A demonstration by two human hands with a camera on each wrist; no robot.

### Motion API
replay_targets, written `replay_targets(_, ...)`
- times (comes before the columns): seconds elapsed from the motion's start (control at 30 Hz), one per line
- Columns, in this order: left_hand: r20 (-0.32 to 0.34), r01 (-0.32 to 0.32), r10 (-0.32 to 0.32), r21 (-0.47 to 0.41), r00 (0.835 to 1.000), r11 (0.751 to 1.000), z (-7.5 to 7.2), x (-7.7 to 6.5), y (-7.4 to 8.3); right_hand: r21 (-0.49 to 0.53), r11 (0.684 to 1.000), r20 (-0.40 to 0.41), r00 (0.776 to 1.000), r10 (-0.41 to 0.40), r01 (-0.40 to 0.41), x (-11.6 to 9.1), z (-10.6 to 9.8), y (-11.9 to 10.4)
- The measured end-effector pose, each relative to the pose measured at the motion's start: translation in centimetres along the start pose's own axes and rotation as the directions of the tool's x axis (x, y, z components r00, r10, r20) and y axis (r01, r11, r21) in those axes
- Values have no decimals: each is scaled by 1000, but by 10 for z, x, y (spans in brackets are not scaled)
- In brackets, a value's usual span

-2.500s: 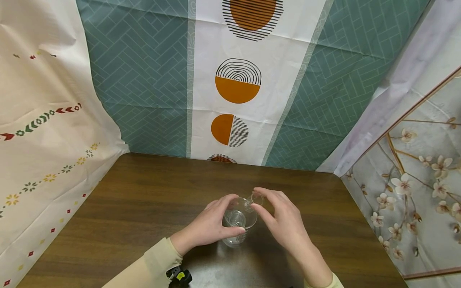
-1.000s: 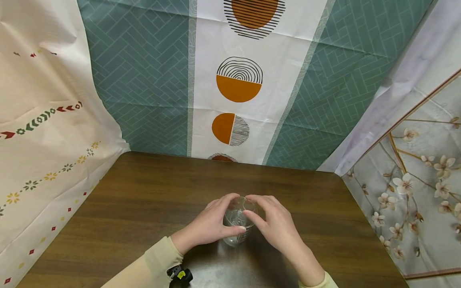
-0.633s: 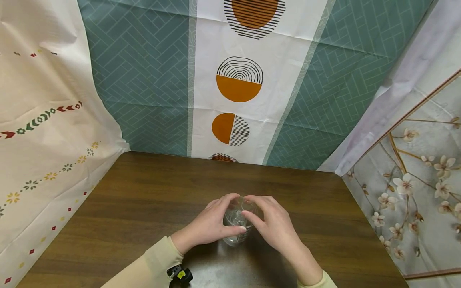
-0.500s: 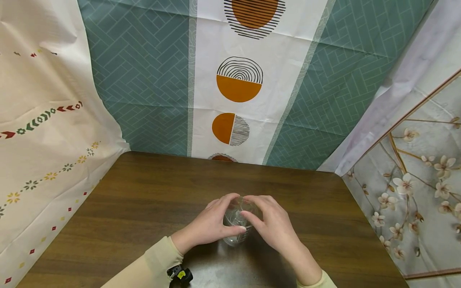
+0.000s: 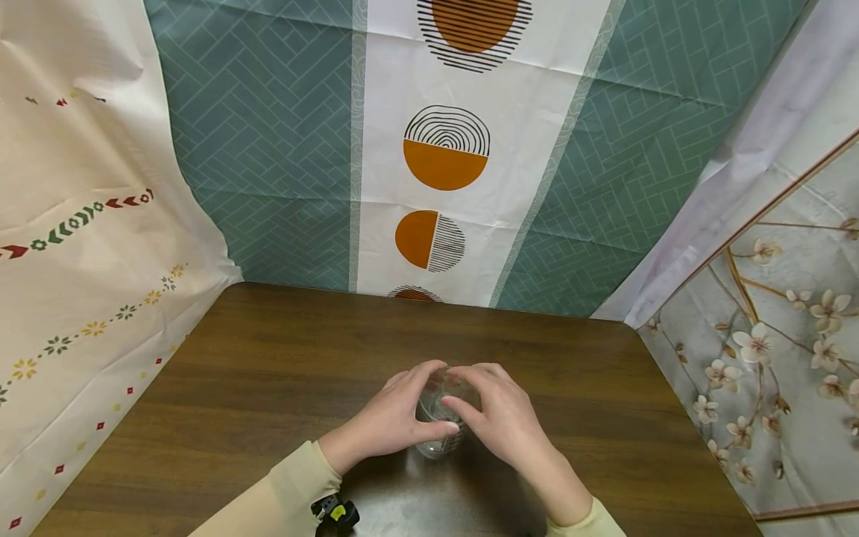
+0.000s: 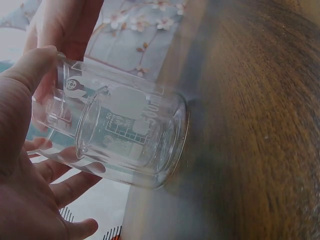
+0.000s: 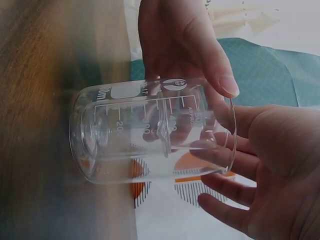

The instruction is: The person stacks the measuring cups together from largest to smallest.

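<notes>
A large clear glass beaker (image 5: 435, 449) marked 500 ml stands upright on the wooden table. My left hand (image 5: 389, 419) grips it near the rim, thumb in front and fingers behind. Inside, on its bottom, sits a smaller beaker (image 6: 120, 131) with a 50 scale. My right hand (image 5: 503, 414) is at the big beaker's mouth, thumb and fingers reaching over the rim. Between them it pinches a still smaller clear glass vessel (image 6: 57, 112), probably a small beaker, within the upper part of the big one. Its outline is hard to make out through the glass and behind the fingers.
The dark wooden table (image 5: 268, 418) extends around the beaker. A teal and white patterned cloth (image 5: 282, 186) hangs behind it, a cream cloth (image 5: 80, 261) at the left and a floral cloth (image 5: 758, 373) at the right. A black strapped device (image 5: 333, 513) is at my left wrist.
My right hand has moved left and lower, bringing the small glass vessel from beside the rim into the big beaker's mouth. The left hand and the big beaker stay in place.
</notes>
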State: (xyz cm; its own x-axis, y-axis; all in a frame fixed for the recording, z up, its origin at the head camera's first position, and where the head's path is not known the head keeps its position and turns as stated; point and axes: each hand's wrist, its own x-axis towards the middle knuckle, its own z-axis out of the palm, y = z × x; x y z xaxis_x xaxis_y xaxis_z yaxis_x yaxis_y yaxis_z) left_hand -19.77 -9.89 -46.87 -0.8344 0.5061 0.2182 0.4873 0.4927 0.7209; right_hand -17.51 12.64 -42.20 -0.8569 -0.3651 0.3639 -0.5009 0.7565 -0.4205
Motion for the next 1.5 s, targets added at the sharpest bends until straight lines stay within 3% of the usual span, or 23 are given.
replay_targets(1.5,14,7,-6,-21,1000,1000,-1,-1,1,-26,997,177,981,80,-76,15,-2,-10)
